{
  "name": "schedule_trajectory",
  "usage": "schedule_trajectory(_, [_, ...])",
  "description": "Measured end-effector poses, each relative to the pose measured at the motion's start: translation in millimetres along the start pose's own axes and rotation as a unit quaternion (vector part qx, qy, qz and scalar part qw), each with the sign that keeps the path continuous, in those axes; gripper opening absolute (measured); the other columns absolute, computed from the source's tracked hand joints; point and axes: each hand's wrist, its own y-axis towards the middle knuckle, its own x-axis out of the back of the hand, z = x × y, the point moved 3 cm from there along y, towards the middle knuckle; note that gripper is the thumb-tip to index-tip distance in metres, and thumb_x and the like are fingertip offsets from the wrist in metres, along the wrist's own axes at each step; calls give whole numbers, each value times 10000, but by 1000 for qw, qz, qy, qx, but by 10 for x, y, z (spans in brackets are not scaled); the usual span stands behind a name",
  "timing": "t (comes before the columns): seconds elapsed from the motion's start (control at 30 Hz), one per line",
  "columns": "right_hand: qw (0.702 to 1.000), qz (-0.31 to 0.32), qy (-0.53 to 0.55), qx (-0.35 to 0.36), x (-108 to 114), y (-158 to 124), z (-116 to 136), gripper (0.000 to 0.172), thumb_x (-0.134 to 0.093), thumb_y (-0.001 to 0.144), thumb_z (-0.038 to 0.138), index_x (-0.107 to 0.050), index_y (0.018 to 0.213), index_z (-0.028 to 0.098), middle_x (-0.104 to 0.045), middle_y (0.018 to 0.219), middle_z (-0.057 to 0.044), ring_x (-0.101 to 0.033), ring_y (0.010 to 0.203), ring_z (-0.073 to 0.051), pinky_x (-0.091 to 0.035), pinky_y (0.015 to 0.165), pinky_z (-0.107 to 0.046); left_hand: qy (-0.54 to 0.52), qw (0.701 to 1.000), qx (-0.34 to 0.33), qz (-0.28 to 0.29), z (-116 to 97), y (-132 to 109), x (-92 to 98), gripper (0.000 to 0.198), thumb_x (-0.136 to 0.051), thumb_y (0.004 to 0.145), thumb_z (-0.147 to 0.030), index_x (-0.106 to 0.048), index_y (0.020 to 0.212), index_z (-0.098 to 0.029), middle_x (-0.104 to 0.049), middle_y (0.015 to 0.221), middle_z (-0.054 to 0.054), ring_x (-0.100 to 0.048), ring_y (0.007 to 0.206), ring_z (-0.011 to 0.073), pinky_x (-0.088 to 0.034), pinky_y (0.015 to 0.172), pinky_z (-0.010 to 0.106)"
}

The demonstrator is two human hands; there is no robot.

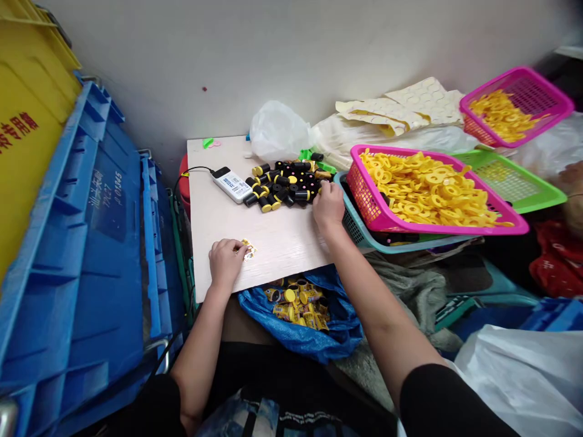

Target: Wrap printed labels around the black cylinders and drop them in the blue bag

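My left hand [226, 261] rests low on the white board, its fingers curled and their tips pinching the edge of a small yellow-and-white printed sticker sheet [249, 249]. At the right side of the board, my right hand [330, 206] reaches the edge of a heap of small black cylinders with yellow ends [277, 185]. Its fingers are bent together around a piece there, mostly hidden, with a bit of yellow at the fingertips. Below the board's front edge, a blue woven bag [300, 337] holds several similar cylinders wrapped in yellow printed labels [303, 303].
A white device with a cable [232, 184] lies left of the heap. To the right, a pink basket [437, 224] of yellow ring-shaped pieces sits on a light-blue basket [353, 224]. Blue crates [109, 243] stand at left. Another person's hand [572, 182] shows at far right.
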Motion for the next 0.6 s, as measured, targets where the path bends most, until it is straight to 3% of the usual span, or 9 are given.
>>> schedule_trajectory(0.1, [995, -39, 72, 51, 221, -213, 87, 394, -462, 851, 187, -519, 1236, 125, -567, 1173, -167, -503, 1128, -275, -409, 972, -447, -17, 1000, -5, -16, 42, 17, 29, 190, -553, 843, -334, -693, 842, -205, -684, 861, 62, -568, 885, 249, -412, 843, 369])
schedule_trajectory(0.2, [983, -45, 151, 95, 472, -553, 228, 395, -508, 860, 273, -522, 1239, 163, -610, 1128, -141, -556, 1053, -262, -442, 936, -449, 16, 999, -24, -27, 77, 20, 59, 278, -624, 782, -387, -702, 970, -197, -654, 976, 102, -545, 969, 284, -406, 878, 395])
schedule_trajectory(0.33, [974, -15, 204, 95, 678, -1008, 306, 356, -555, 834, 293, -571, 1173, 185, -663, 1015, -109, -601, 927, -245, -485, 847, -428, -38, 999, -16, -19, 114, 17, 64, 107, -642, 740, -300, -701, 752, -211, -640, 828, 70, -570, 869, 248, -434, 833, 379])
schedule_trajectory(0.47, [964, 18, 266, 11, 758, -1359, 230, 352, -576, 814, 311, -592, 1144, 187, -662, 978, -89, -599, 861, -220, -496, 769, -385, -235, 968, 67, -52, 115, -7, 69, 108, -672, 685, -279, -601, 708, -200, -618, 715, 8, -579, 694, 169, -461, 677, 307])
schedule_trajectory(0.6, [911, 92, 385, -119, 746, -1628, 143, 373, -554, 818, 348, -586, 1150, 180, -627, 886, -44, -550, 675, -149, -475, 633, -299, -404, 907, 92, -74, 28, -30, 90, 207, -708, 621, -232, -537, 729, -189, -551, 670, -34, -565, 612, 109, -462, 595, 242])
